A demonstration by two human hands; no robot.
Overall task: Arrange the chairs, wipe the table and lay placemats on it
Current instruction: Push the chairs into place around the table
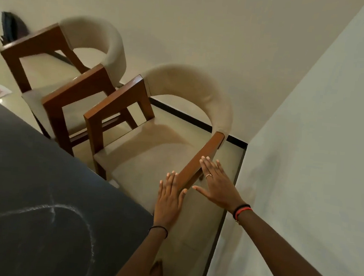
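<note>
Lower left, filled by the dark desk, streaked with chalky marks and not yet wiped. Hard on the right, a pale wall. Between them, at the desk's edge, the near chair, seat front tucked just beside the rim; just beside that, a second chair, wooden arms nearly touching.

Risks, judged from here: likely to scrape the wall if shoved right, given the narrow gap; likely to knock the second chair's arm if swung left. Could also jam against the desk edge if pushed in crooked, trapping fingers near the front post. Smaller still: prone to slipping off the smooth armrest, since pressed by flat palms only, not gripped.

Facing the desk, curved back turned to the far wall. Armrest's long axis running from the desk edge back toward the backrest, slanting up and right in view.

Left hand flat, fingers straight, at the armrest's front end; right hand likewise spread flat, fingertips at its outer side. Nothing clasped by either.
</note>
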